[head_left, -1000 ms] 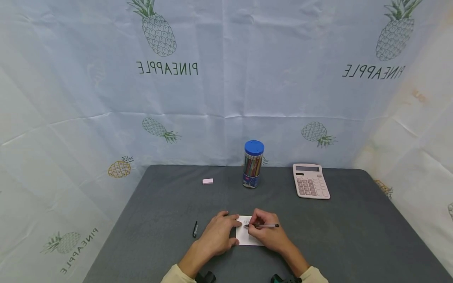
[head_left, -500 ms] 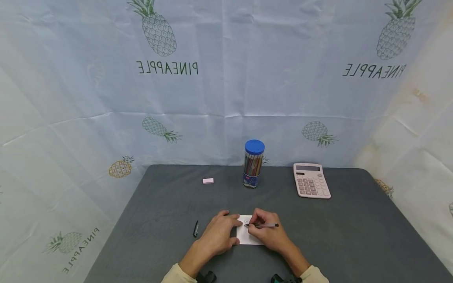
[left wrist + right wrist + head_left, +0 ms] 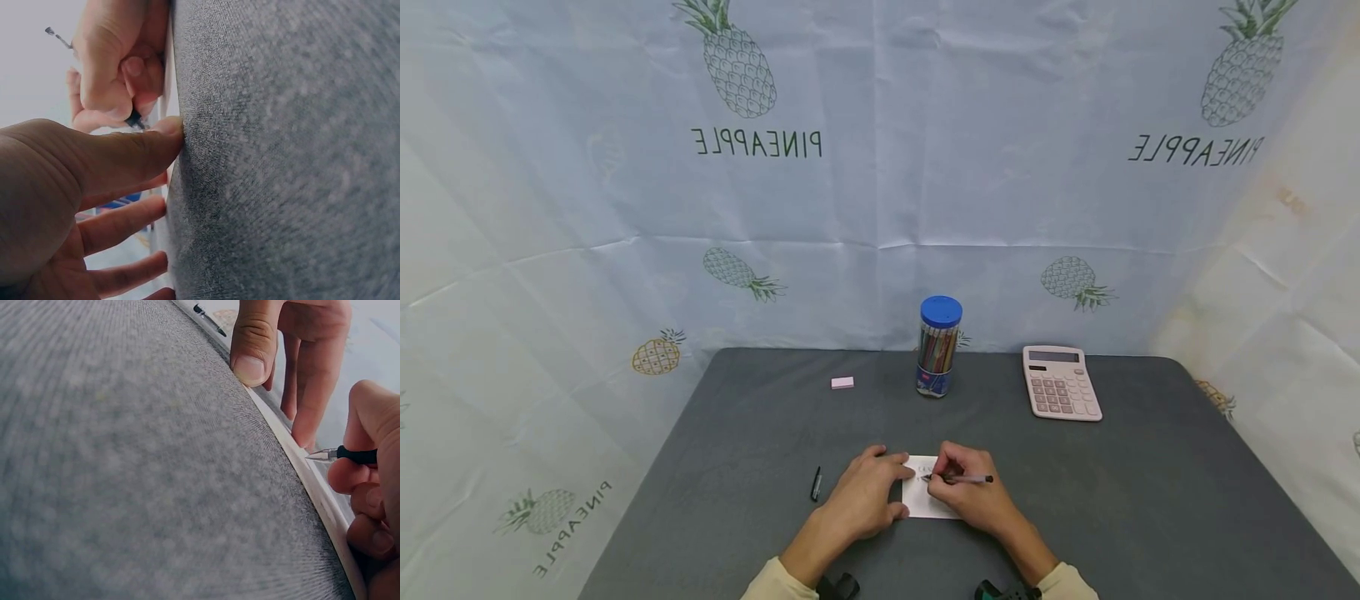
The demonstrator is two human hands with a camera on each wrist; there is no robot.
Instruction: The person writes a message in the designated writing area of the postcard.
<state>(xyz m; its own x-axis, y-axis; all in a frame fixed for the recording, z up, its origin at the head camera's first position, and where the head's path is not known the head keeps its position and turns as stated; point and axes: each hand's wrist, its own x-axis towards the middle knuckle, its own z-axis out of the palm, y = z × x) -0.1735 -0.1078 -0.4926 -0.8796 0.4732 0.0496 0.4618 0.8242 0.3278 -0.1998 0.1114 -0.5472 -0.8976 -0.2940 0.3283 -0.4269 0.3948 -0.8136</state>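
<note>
A small white sheet of paper lies on the dark grey table, with small dark marks near its upper left. My left hand rests on its left side, thumb and fingertips spread and pressing the edge. In my right hand I pinch a pen with a dark grip. Its tip meets the paper just right of my left fingers, as the right wrist view shows. The right hand covers the sheet's right part. A black pen cap lies left of my left hand.
A blue-lidded clear tub of pencils stands at the back of the table. A pink eraser lies to its left and a pink calculator to its right. A pineapple-print cloth hangs behind.
The pen tip has crept slightly right over the paper, and the marks there have grown a little. My left hand has stayed on the sheet; the head view has shifted slightly.
</note>
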